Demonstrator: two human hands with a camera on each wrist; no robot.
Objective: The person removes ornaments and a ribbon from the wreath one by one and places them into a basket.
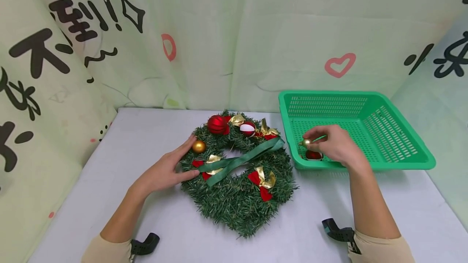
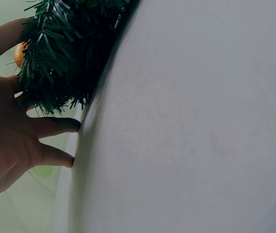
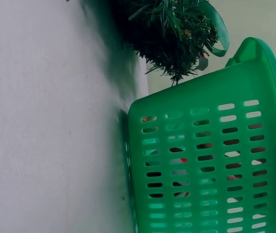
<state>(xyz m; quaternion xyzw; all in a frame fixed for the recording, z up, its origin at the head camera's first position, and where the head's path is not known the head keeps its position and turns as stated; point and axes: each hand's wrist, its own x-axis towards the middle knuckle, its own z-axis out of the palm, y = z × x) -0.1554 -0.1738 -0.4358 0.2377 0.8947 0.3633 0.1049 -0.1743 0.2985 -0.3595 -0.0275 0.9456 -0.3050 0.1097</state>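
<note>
A green Christmas wreath [image 1: 237, 208] lies on the table. My left hand [image 1: 166, 171] rests on its left edge with fingers spread, the thumb near a red-and-gold bow and the fingertips beside a gold bauble [image 1: 199, 146]. In the left wrist view two fingertips of the left hand [image 2: 16, 131] reach down to the tabletop. Over the near left corner of the green basket [image 1: 406, 141], my right hand [image 1: 334, 145] pinches a small gold bauble [image 1: 306, 143] between thumb and fingers. Below it in the basket sits a dark red bauble [image 1: 313, 155]. The basket wall mostly hides this hand in the right wrist view.
On the wreath are a red bauble [image 1: 217, 124], a red-and-white bauble [image 1: 247, 128], several bows and a loose green ribbon [image 1: 248, 155]. The basket stands close to the wreath's right side. A printed curtain [image 1: 219, 44] hangs behind the white table [image 1: 98, 177].
</note>
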